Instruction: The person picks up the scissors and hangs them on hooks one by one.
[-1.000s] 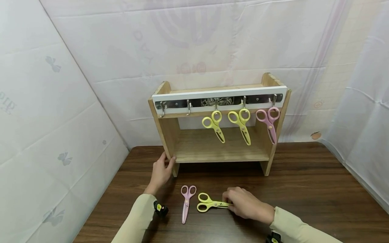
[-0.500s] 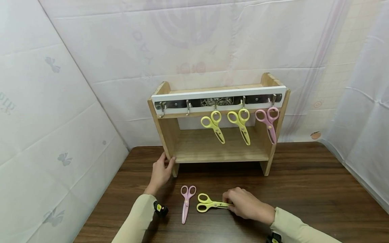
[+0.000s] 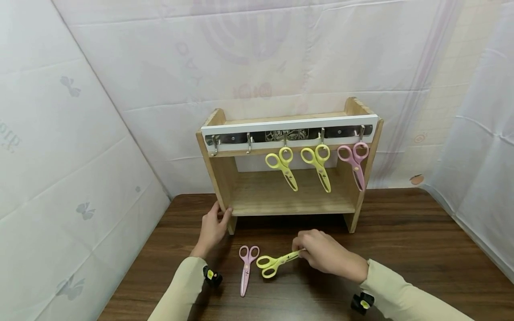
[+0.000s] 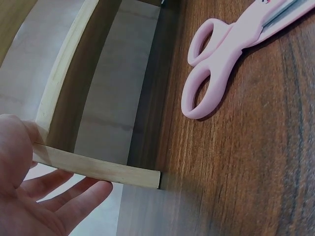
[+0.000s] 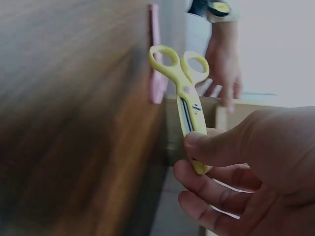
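Observation:
My right hand (image 3: 327, 255) pinches the blade tip of a pair of yellow scissors (image 3: 282, 260). In the right wrist view the thumb lies on the blade of these yellow scissors (image 5: 187, 90), fingers behind, and the two finger loops point away from the hand. My left hand (image 3: 213, 229) grips the lower left side panel of a small wooden shelf (image 3: 261, 198), thumb on one side and fingers on the other. Pink scissors (image 3: 246, 266) lie on the table, loops toward the shelf; their handles also show close by in the left wrist view.
A white hook rail (image 3: 257, 146) runs along the shelf's upper front. Two yellow scissors (image 3: 320, 167) and one pink pair (image 3: 355, 162) hang from its middle and right hooks; the two left hooks (image 3: 249, 143) are bare. Patterned cloth (image 3: 160, 89) surrounds the brown table (image 3: 401, 245).
The right hand has risen from the table with the yellow scissors, which now tilt with their loops lower toward the left. My left hand has stayed on the shelf.

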Motion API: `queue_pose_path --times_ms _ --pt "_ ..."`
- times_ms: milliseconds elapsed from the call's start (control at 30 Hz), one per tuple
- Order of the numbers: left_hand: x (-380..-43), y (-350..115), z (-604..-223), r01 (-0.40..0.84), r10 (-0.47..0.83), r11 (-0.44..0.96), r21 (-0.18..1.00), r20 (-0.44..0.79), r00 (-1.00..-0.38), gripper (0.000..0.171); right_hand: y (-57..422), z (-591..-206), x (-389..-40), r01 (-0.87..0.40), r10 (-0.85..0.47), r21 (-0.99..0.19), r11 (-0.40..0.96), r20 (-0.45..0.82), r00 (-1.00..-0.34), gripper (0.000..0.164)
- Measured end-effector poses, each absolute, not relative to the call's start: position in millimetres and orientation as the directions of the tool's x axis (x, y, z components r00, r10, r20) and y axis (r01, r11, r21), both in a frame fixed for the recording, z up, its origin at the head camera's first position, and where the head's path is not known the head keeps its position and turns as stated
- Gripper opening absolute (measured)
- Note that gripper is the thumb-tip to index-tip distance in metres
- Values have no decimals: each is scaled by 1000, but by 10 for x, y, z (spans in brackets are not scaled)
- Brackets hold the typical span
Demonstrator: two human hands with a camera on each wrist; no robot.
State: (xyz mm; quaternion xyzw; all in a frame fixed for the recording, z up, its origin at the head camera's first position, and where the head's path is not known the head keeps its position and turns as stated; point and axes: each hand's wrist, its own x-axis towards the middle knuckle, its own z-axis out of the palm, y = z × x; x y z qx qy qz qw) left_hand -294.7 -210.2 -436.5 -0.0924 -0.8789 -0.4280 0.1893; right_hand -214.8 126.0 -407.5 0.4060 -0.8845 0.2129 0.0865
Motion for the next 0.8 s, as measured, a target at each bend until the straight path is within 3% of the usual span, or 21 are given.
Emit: queue_pose_path --times_ms 400,800 --pt "-2951 -2097 -4368 324 2 621 714 412 -911 41 1218 -3682 -2181 -743 -608 -217 633 455 -651 15" --pt "-2947 -2095 -4366 334 2 619 710 425 -905 37 1083 -3434 -2265 -816 -493 -269 512 685 -536 15"
